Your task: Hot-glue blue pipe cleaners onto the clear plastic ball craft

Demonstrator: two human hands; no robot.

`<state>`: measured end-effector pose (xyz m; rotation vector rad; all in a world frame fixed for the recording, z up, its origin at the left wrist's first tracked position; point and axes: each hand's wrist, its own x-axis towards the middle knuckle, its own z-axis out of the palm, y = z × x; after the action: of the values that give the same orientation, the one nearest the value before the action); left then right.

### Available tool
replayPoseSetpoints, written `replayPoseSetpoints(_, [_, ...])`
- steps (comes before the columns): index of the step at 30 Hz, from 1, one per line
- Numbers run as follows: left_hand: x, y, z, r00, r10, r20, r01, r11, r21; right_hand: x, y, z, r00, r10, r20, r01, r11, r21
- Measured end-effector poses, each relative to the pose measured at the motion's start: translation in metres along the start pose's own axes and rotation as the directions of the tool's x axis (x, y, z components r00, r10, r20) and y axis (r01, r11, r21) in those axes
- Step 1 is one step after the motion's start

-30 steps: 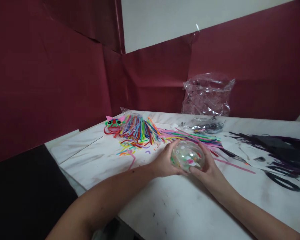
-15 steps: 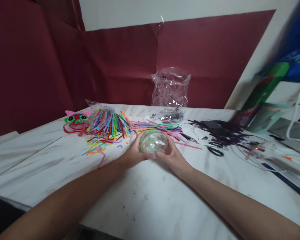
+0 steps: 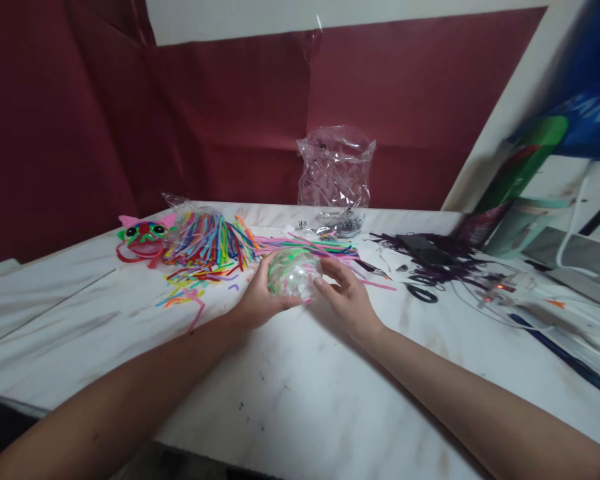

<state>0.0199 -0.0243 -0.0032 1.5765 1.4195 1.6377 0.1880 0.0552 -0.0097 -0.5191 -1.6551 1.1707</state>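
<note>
A clear, shiny ball (image 3: 295,275) with green and pink strands showing in it is held just above the table. My left hand (image 3: 261,293) wraps round its left side, thumb underneath. At the right edge of the ball, my right hand (image 3: 347,293) pinches with thumb and curled fingertips, its palm away from the surface. Behind the ball lie loose pink and green pipe cleaners (image 3: 330,248). To the left is a bagged bundle of multicoloured pipe cleaners (image 3: 213,241), beside a pink-eared, green-and-red face figure (image 3: 145,237). What the far fingertips touch is hidden.
Black-handled scissors (image 3: 422,292) lie on the marbled table (image 3: 320,393) to the right. Beyond are dark purple strands (image 3: 440,263) with a dark flat object, and a cabled device with red lights (image 3: 500,288). A clear plastic bag (image 3: 335,170) stands at the back.
The ball has turned in my hands, showing more pink on its right. My right hand has loosened from cupping it to touching with the fingertips. The view has shifted slightly.
</note>
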Motion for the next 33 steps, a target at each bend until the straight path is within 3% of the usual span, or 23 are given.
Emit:
replayPoseSetpoints(7, [0.005,-0.004,-0.001,0.985,-0.134,0.108,0.166,0.905,-0.391,0.003,0.002,-0.003,0.997,-0.067,-0.027,0.065,0.996,-0.067])
replayPoseSetpoints(12, [0.004,-0.005,0.001,0.982,-0.16,0.102,0.188,0.894,-0.406,0.002,-0.007,-0.005,0.936,-0.351,-0.011,0.328,0.884,-0.334])
replayPoseSetpoints(16, [0.002,-0.003,0.004,0.976,-0.216,0.023,0.213,0.93,-0.3,0.001,-0.008,-0.008,0.881,-0.46,0.112,0.453,0.75,-0.482])
replayPoseSetpoints(21, [0.0,0.002,0.006,0.976,-0.191,-0.107,0.182,0.98,-0.083,0.002,-0.002,-0.011,0.871,-0.448,0.203,0.476,0.663,-0.578])
replayPoseSetpoints(27, [-0.002,0.007,0.008,0.986,-0.094,-0.137,0.103,0.993,0.062,0.002,0.001,-0.011,0.891,-0.384,0.243,0.445,0.626,-0.641])
replayPoseSetpoints(33, [-0.002,0.005,0.008,0.985,-0.116,-0.129,0.116,0.993,-0.002,-0.001,-0.002,-0.006,0.935,-0.31,0.171,0.35,0.739,-0.576])
